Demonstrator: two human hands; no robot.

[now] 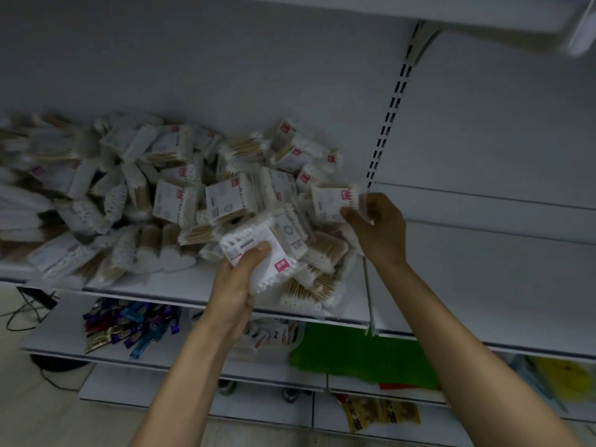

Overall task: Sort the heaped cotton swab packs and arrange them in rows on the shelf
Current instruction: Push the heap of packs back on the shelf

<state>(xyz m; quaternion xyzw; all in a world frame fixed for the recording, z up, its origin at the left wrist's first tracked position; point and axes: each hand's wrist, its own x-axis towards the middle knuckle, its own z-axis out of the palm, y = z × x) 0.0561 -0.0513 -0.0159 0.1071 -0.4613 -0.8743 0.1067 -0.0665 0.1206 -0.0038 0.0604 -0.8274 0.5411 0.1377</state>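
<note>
**A:** What lies around the hands?

**B:** A heap of cotton swab packs [161, 195] fills the left and middle of the frame, on a white shelf [145, 283]. The packs lie tilted and overlapping, right up to the front edge. More packs crowd just behind and under both hands.

**A:** And the hands themselves?

**B:** The left hand [235, 285], at lower centre, grips a white pack [258, 253], thumb on top and fingers underneath. Whether it holds one pack or a few, I cannot tell. The right hand [377, 227], right of centre, pinches a second pack [332, 201] by its end. That is at the heap's right edge, just beside a slotted upright [390, 114].

**A:** What do the packs look like?

**B:** They are squarish, in clear film. Fluffy white tips line two edges, with tan sticks between, and each has a small pink label. The far left of the heap is blurred.

**A:** And the surface and the room?

**B:** The shelf looks like smooth painted metal, pale grey, with a flat back panel. Another shelf [419, 14] juts out at the upper right. On the level below lie shiny blue and purple wrappers [129, 327] and a green sheet [361, 353]. Lower still are yellow packets [380, 411]. At lower left a dark cable [22, 314] loops over a pale floor.
</note>
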